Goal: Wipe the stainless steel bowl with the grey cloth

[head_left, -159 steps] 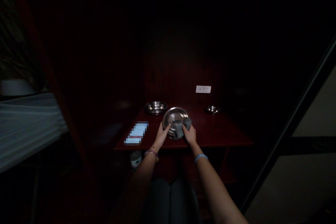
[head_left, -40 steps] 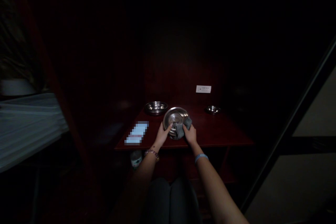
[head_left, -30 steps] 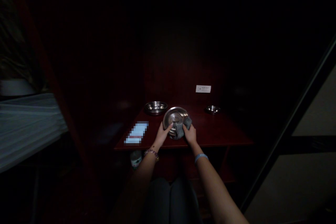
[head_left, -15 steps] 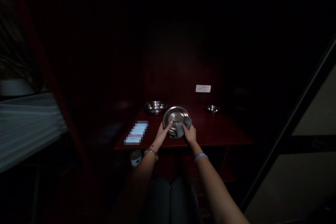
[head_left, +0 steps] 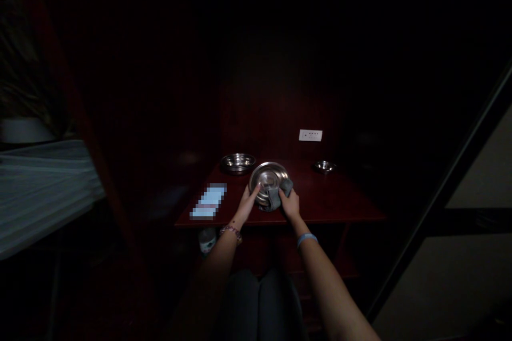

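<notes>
A shiny metal bowl (head_left: 264, 175) is held up over the dark red table, tilted so that its inside faces me. My left hand (head_left: 247, 203) grips its lower left rim, thumb on the inner side. In my right hand (head_left: 290, 204) is a grey cloth (head_left: 273, 199), pressed against the bowl's lower right rim and draped along its lower edge. The right fingers are partly hidden behind cloth and bowl. Behind and to the left stand stacked metal bowls (head_left: 237, 164). A smaller metal bowl (head_left: 325, 167) sits at the back right.
A blurred-out, bright flat object (head_left: 208, 202) lies on the table (head_left: 328, 208) at the left. Below the tabletop stands a bottle or jar (head_left: 207, 240). The back wall carries a white power socket (head_left: 311, 135). At far left are stacked pale trays or lids (head_left: 44, 192).
Almost nothing differs. Both hands keep their hold on the bowl and cloth; the whole view has shifted very slightly.
</notes>
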The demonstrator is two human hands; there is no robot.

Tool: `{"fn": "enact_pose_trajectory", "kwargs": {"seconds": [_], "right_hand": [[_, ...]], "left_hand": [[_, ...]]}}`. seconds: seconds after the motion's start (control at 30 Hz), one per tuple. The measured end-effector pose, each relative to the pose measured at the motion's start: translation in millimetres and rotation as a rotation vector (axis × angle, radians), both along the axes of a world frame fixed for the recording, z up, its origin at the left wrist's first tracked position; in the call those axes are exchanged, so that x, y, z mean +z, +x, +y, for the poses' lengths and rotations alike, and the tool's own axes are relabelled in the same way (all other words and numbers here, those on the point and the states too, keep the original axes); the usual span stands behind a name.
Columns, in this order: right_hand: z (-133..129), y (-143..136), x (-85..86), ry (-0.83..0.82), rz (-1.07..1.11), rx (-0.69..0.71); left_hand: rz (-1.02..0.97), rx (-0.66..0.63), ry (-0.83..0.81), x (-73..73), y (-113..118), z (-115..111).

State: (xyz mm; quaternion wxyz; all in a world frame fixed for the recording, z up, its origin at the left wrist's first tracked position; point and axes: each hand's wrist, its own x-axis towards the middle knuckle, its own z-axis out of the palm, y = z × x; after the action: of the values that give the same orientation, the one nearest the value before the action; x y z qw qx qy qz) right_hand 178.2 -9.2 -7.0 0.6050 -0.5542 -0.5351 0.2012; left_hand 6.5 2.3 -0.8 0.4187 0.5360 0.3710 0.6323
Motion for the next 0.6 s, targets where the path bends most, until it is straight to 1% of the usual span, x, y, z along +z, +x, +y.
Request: {"fn": "enact_pose_trajectory", "kwargs": {"seconds": [0.23,0.4,0.53,0.6], "right_hand": [[0.4,0.4,-0.9,0.006,-0.009,0.013],[-0.7,0.1,0.3,0.004,-0.031,0.005],[-0.1,0.3,0.5,0.003,-0.049,-0.004],[0.2,0.4,0.4,0.002,-0.059,-0.008]], "left_hand": [[-0.012,0.0,-0.004,-3.5,0.7,4.6],[-0.007,0.031,0.013,-5.5,2.1,7.6],[-0.001,0.034,0.03,-4.9,3.3,5.0],[0.002,0.06,0.057,-3.1,3.5,2.7]]}}
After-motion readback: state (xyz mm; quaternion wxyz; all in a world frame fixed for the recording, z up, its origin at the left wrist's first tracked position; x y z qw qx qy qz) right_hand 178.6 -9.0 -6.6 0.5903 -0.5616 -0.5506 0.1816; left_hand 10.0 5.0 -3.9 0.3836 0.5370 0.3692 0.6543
